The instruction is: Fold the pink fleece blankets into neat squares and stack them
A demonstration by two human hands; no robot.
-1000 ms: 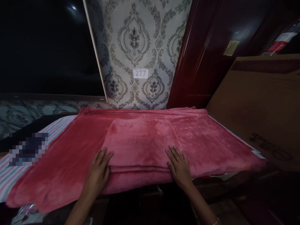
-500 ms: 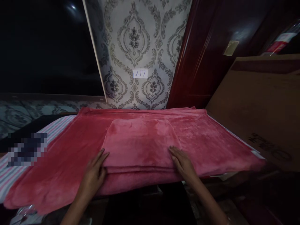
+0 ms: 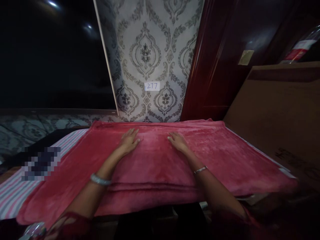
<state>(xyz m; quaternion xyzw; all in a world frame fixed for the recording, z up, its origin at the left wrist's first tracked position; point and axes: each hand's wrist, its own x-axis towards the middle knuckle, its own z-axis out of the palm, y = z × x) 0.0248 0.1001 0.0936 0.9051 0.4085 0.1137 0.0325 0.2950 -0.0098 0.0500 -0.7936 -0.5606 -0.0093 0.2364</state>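
Patterned wallpaper (image 3: 150, 50), "277" label (image 3: 152, 86), striped sheet (image 3: 15, 195), cardboard box (image 3: 277, 113)

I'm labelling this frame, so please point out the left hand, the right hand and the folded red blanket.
left hand (image 3: 129, 140): head view, on the back of the hand.
right hand (image 3: 178, 141): head view, on the back of the hand.
folded red blanket (image 3: 152, 166): head view, on its top layer between the forearms.

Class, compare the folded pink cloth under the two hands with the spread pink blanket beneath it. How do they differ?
The folded pink cloth is smaller and layered, with stacked edges at its near side; the spread pink blanket is wider and lies as one flat sheet. The folded pink cloth lies on top, and the left hand and right hand lie flat on it; the spread pink blanket reaches out past it on both sides. Both are the same plush pink fabric.
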